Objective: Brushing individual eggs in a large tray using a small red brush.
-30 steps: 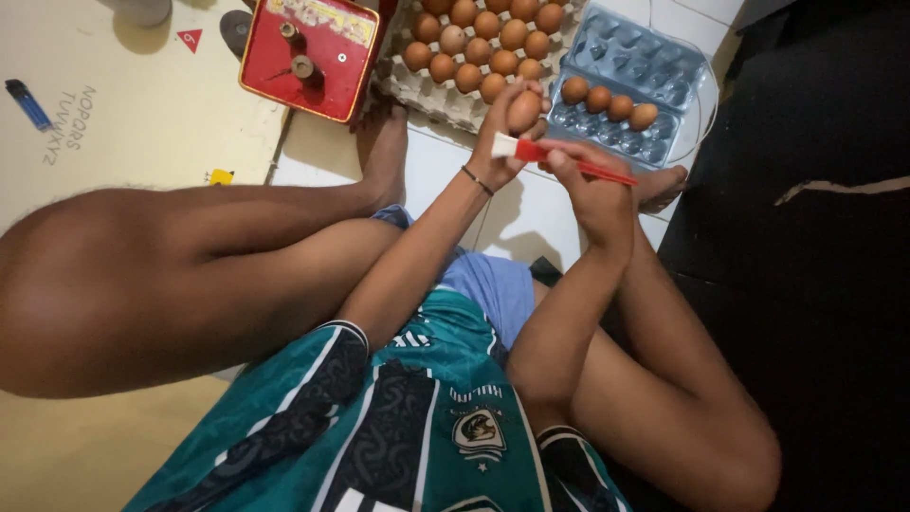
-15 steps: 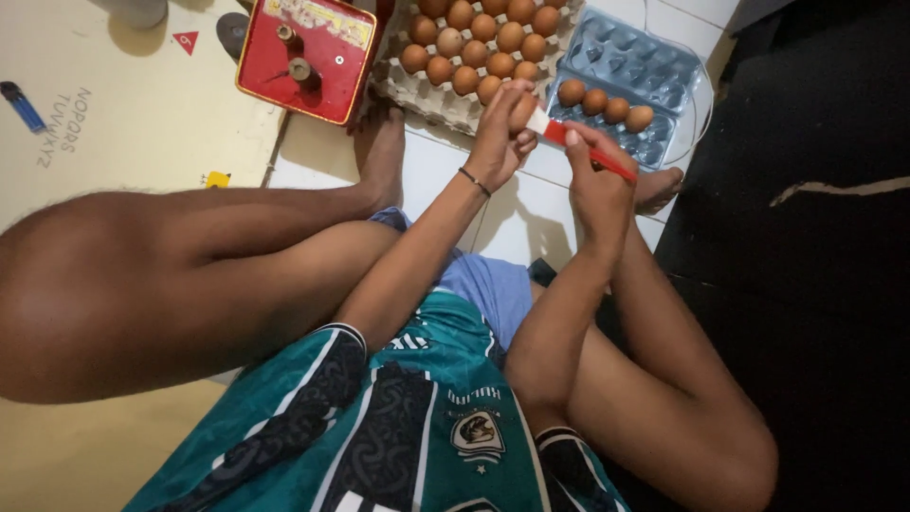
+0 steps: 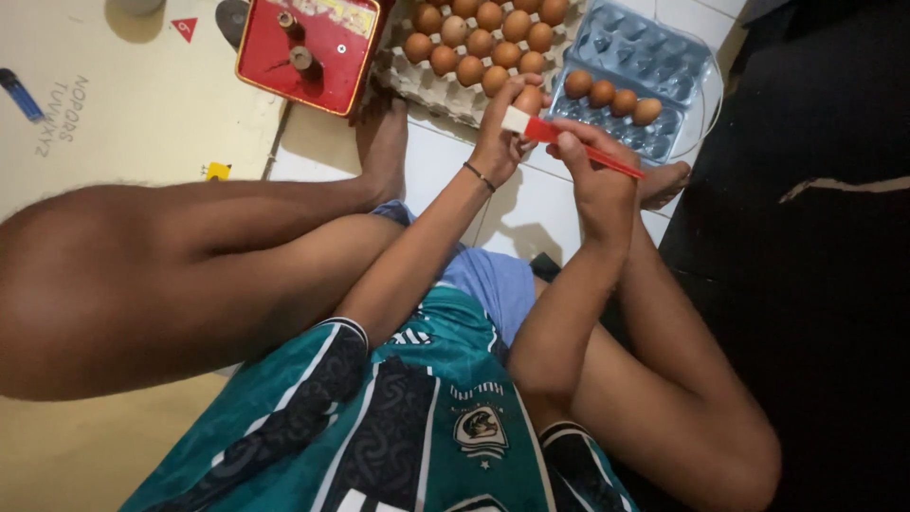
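My left hand (image 3: pixel 500 133) holds a brown egg (image 3: pixel 528 99) up in front of me, fingers wrapped around it. My right hand (image 3: pixel 592 166) grips a red-handled brush (image 3: pixel 569 142) whose white bristle end rests against the egg. Just beyond the hands lies a blue plastic egg tray (image 3: pixel 645 57) with a row of brown eggs (image 3: pixel 610 97) along its near edge. To its left a grey cardboard egg tray (image 3: pixel 417 85) is filled with several brown eggs (image 3: pixel 482 38).
A red box-shaped device with two knobs (image 3: pixel 308 43) sits at the top left beside the cardboard tray. My bare legs and feet lie across white floor tiles (image 3: pixel 531 204). A beige board (image 3: pixel 114 114) covers the left; dark cloth (image 3: pixel 815 237) covers the right.
Both hands have moved slightly away from me toward the trays, and the brush has slid along the egg, its white end now at the egg's left side.
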